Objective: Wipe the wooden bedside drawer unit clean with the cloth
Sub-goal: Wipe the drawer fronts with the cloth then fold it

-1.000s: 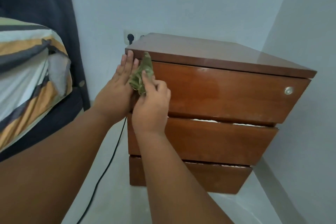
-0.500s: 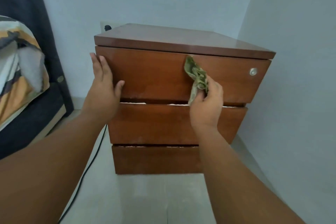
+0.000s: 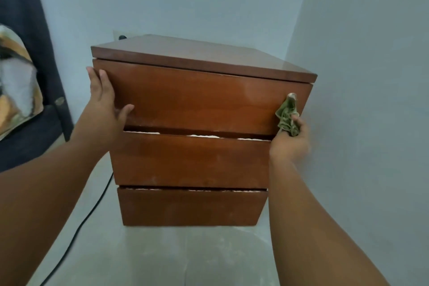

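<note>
One brown wooden three-drawer bedside unit [image 3: 192,109]: left hand [image 3: 105,104] spread flat against it; right hand [image 3: 290,141] clutching one crumpled green cloth [image 3: 287,115].

Crumpled green cloth [image 3: 288,115] touches three-drawer brown wooden unit's [image 3: 190,100] top drawer.

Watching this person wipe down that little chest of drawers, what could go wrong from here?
The green cloth, bunched in the right hand, sits at the far right edge of the top drawer, so it might snag on the small lock fitting it covers. The left hand only presses flat on the drawer's left end; a hard push could shift the drawer unit. The black cable on the floor could catch a foot.
</note>
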